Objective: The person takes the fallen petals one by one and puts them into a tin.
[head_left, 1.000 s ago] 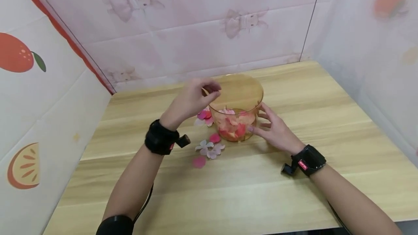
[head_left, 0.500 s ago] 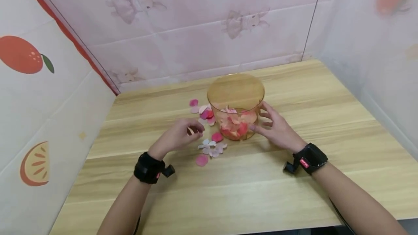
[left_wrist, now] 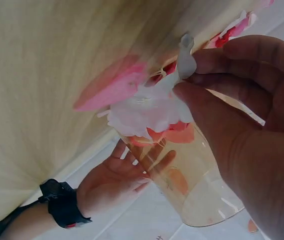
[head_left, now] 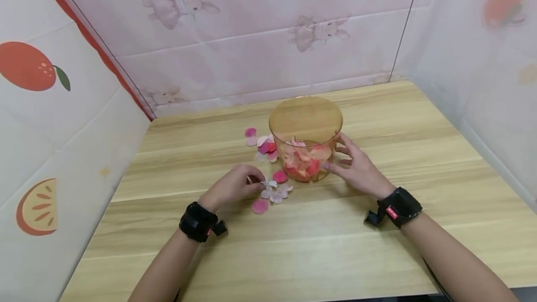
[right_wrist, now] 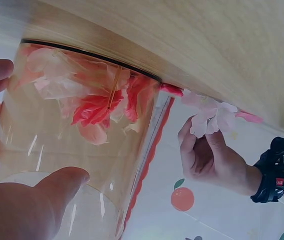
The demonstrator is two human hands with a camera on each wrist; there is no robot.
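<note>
White fabric flower (head_left: 273, 190) lies on the wooden table (head_left: 377, 250), just left of the amber plastic jar (head_left: 306, 120). Left hand (head_left: 233, 185) pinches one of its petals between thumb and fingertips. Right hand (head_left: 356, 167) rests against the jar's side, fingers spread. Pink petals (head_left: 262, 142) scattered beside the jar; more inside.

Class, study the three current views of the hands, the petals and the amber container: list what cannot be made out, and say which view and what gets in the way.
1. Head view: the left hand covers part of the white flower.
2. Head view: the petals inside the container overlap, too small to count.
3. Left wrist view: the flower's edges are blurred and the fingers cover part of it.
4. Right wrist view: the right hand is cut off by the frame edge.
</note>
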